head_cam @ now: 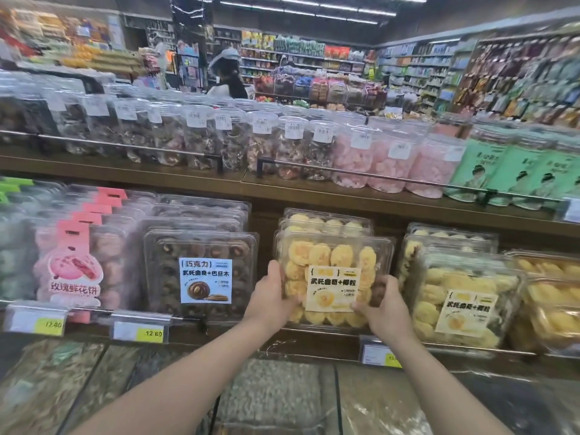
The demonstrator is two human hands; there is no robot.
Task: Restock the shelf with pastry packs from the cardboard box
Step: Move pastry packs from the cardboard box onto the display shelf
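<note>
Pastry pack (332, 277) of yellow cookies is gripped upright at both lower edges by left hand (272, 296) and right hand (384, 309), fingers clasped, on shelf (314, 335).

Cookie pack (332, 277) stands between chocolate pack (201, 274) and, seemingly, identical packs (464, 306).

Two forearms enter from the 6 o'clock edge, both bare as far as the frame shows; no sleeve, cuff or glove on either. Left hand (272, 296) at roughly 6 o'clock of centre: bare, no ring, no band at the wrist. Right hand (383, 309) toward 5 o'clock: likewise bare, no watch or bracelet. Fingernails too small and blurred to tell. Forearms slim, smooth in outline, widening toward the lower edge. Nothing of the upper arms or torso shows.
</note>
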